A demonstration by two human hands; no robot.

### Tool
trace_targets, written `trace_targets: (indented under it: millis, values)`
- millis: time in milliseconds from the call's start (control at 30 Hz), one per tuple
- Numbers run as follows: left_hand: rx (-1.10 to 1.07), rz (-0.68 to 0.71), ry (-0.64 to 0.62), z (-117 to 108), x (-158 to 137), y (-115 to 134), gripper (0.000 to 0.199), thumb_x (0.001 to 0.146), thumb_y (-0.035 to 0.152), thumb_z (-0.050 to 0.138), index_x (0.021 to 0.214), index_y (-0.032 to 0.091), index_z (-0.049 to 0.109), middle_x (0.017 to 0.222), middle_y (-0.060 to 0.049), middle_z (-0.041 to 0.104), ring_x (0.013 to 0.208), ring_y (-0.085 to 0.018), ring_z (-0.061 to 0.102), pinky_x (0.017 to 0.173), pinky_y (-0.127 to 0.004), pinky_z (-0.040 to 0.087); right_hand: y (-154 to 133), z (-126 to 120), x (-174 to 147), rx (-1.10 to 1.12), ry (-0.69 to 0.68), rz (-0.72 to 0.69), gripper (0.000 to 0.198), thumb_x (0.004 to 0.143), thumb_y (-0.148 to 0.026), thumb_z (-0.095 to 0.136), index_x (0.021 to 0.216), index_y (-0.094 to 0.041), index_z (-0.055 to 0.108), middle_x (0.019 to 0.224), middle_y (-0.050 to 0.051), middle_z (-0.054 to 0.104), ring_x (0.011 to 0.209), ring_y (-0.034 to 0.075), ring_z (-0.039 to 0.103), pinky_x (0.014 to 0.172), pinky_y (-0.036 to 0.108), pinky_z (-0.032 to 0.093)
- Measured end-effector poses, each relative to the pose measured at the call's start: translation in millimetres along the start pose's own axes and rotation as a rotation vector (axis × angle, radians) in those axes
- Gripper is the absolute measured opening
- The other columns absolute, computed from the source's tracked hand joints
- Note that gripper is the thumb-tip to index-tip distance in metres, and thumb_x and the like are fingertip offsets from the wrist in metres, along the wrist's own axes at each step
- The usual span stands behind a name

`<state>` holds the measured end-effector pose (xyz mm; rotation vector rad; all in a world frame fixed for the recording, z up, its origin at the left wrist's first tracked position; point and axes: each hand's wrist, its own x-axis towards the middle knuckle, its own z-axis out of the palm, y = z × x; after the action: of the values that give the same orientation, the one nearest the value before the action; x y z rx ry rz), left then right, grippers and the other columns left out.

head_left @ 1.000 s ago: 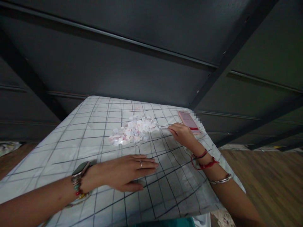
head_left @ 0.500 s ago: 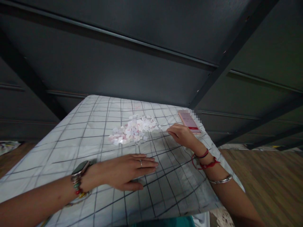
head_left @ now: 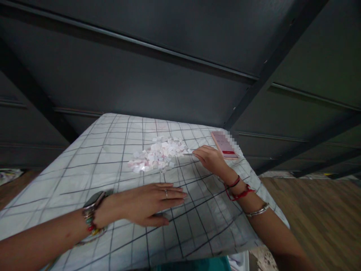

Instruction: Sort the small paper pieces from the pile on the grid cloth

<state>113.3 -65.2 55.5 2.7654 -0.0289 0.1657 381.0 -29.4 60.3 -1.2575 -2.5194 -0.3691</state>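
Observation:
A loose heap of small white and pinkish paper scraps (head_left: 158, 155) lies on the checked tablecloth (head_left: 84, 180). My right hand (head_left: 210, 160) is closed in a pinch at the heap's right edge. From its fingertips a thin greyish sliver (head_left: 188, 154) points left and reaches the scraps; its kind is too small to make out. My left hand (head_left: 155, 203) rests flat on the cloth in front of the heap, palm down and fingers stretched out, holding nothing. It wears a ring, with a watch and beaded bracelets at the wrist.
A pink phone (head_left: 224, 145) lies beyond my right hand, near the table's right edge. Dark grey panels (head_left: 141, 75) rise directly behind the table. Wooden floor (head_left: 310, 210) shows to the right. Something teal (head_left: 194, 264) is below the front edge.
My right hand has moved slightly left, bringing the thin sliver to the edge of the scraps. My left hand stays flat in place. The whole view has shifted a little.

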Motion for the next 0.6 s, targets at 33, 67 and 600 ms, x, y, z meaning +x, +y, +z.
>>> trace_targets:
  millis: [33, 67, 600]
  values:
    - [0.005, -0.002, -0.002, 0, 0, 0, 0.056, 0.087, 0.034, 0.045, 0.136, 0.013, 0.027, 0.140, -0.010, 0.031, 0.129, -0.021, 0.027, 0.109, -0.035, 0.020, 0, -2, 0, -0.005, -0.015, -0.009, 0.019, 0.085, -0.014, 0.042, 0.082, -0.017, 0.060, 0.077, 0.005, 0.061, 0.080, 0.016, 0.053, 0.073, 0.027, 0.039]
    - [0.011, -0.005, -0.006, 0, 0, 0, 0.057, 0.087, 0.035, 0.044, 0.136, 0.013, 0.027, 0.140, -0.010, 0.030, 0.129, -0.021, 0.026, 0.109, -0.035, 0.019, -1, -4, -1, -0.006, -0.032, -0.014, 0.018, 0.085, -0.014, 0.043, 0.080, -0.017, 0.060, 0.076, 0.004, 0.060, 0.079, 0.016, 0.053, 0.072, 0.027, 0.039]
    - [-0.013, 0.002, 0.033, 2, -1, -1, 0.057, 0.086, 0.034, 0.047, 0.136, 0.014, 0.027, 0.138, -0.011, 0.033, 0.128, -0.021, 0.029, 0.108, -0.036, 0.022, -1, -13, -5, 0.093, -0.066, -0.014, 0.016, 0.082, -0.015, 0.042, 0.074, -0.017, 0.056, 0.069, 0.003, 0.055, 0.072, 0.014, 0.049, 0.066, 0.026, 0.036]
